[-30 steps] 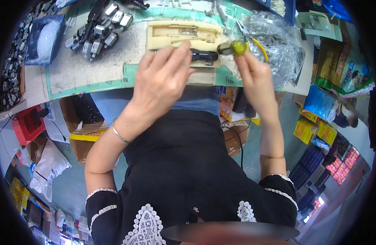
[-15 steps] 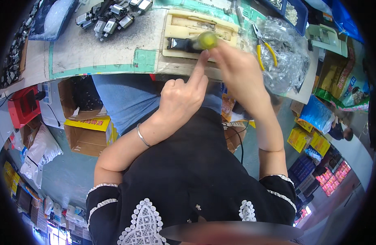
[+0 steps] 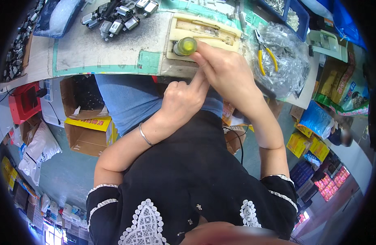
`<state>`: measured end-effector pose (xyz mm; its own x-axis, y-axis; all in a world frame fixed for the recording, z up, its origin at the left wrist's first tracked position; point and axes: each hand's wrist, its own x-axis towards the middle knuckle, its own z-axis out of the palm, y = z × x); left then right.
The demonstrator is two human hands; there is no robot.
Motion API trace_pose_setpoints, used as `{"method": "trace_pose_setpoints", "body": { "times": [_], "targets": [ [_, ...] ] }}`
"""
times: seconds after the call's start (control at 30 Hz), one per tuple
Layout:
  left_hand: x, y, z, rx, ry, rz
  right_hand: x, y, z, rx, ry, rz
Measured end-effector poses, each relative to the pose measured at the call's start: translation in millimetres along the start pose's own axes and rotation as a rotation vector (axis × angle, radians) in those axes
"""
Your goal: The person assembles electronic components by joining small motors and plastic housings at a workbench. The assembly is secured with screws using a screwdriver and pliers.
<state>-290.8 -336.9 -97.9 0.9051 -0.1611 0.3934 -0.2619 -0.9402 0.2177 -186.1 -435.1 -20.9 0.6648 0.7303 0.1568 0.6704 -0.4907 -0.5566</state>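
The yellow-green tool handle (image 3: 187,45) has moved left since the earlier frame, over the near left of the cream fixture (image 3: 179,32), pinched by the right hand (image 3: 230,71). The left hand (image 3: 180,100) extends its index finger, tip hidden; whether it grips anything, I cannot tell.

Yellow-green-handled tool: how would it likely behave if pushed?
The tool shows a round handle end, so it may roll. Seen nearly end-on in the right hand, it would probably tip once released. Its glossy, translucent handle suggests stiff, possibly slippery plastic.
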Motion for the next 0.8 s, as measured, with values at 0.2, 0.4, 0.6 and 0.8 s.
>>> {"method": "trace_pose_setpoints", "body": {
  "times": [0.2,0.4,0.6,0.8],
  "targets": [
    [0,-6,-2,-0.047,-0.035,0.033,22,-2,4,0.127,0.121,-0.055],
    [10,-15,-12,-0.193,-0.041,0.004,18,13,-11,0.031,0.036,0.125],
    [24,-29,-30,-0.626,-0.091,-0.08,-49,98,-90,-0.251,0.554,0.777],
    [63,-38,-37,-0.328,-0.06,0.065,-98,151,-117,-0.503,0.393,0.855]
  ]
}}
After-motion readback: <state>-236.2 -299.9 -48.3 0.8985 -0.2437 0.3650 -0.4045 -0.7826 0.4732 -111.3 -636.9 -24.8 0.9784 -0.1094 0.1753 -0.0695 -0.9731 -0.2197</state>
